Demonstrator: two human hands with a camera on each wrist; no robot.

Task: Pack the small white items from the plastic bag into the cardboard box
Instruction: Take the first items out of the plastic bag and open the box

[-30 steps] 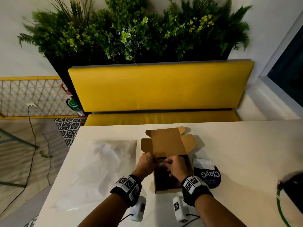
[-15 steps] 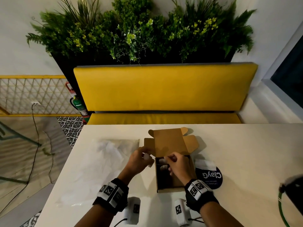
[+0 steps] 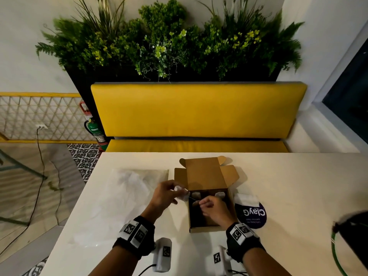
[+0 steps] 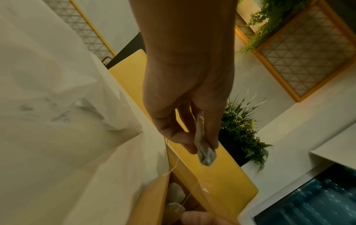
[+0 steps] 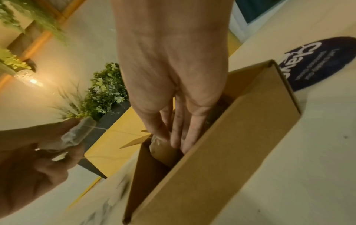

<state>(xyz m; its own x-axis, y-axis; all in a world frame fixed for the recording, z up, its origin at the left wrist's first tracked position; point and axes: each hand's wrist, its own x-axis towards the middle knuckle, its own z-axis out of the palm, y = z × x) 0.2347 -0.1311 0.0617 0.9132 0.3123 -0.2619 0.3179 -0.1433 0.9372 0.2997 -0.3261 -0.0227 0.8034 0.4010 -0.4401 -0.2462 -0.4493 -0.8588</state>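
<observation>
The open cardboard box (image 3: 209,229) stands mid-table with its lid up. Two small white sachets (image 3: 220,194) lie at its far end, also seen in the left wrist view (image 4: 174,193). My left hand (image 3: 177,191) hovers at the box's left rim and pinches a white sachet (image 4: 205,150) with thin threads trailing into the box. My right hand (image 3: 200,203) is over the box, fingertips (image 5: 177,141) down inside beside a sachet (image 5: 156,143), pinching a thread. The clear plastic bag (image 3: 129,188) lies flat to the left.
A dark round "ClayG" sticker (image 3: 252,215) on white backing lies right of the box. A dark object with a green cable (image 3: 352,236) sits at the table's right edge. Behind the table are a yellow bench (image 3: 197,110) and plants.
My left hand has drawn away from the right hand, leftward out of the box to its left rim, taking a white sachet with it. The right hand stays over the box.
</observation>
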